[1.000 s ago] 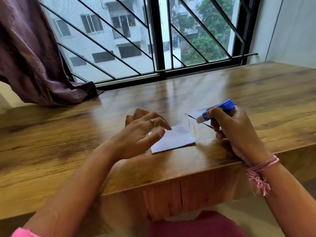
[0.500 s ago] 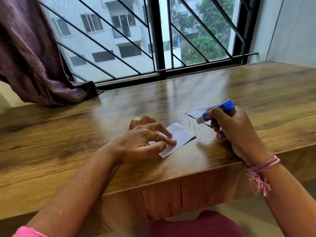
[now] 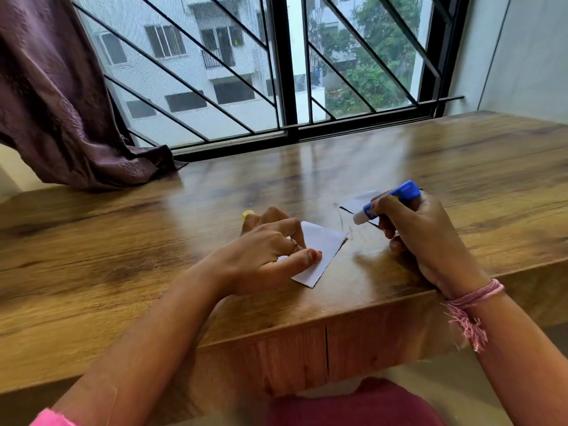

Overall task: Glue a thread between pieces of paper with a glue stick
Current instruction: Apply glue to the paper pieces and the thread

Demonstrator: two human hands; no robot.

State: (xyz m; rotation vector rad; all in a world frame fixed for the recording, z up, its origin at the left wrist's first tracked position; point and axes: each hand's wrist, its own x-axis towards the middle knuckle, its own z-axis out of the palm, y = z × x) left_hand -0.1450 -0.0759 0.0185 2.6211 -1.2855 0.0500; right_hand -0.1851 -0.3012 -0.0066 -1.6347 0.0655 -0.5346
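Left hand (image 3: 270,250) pins the near paper (image 3: 319,256) flat with its fingers, long axis running diagonally away-right; right hand (image 3: 421,238) grips the uncapped glue stick (image 3: 387,201) just right of it.

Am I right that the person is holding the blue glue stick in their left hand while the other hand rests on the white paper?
Not quite: the head view shows the blue glue stick in the right hand, while the left hand rests on the white paper.
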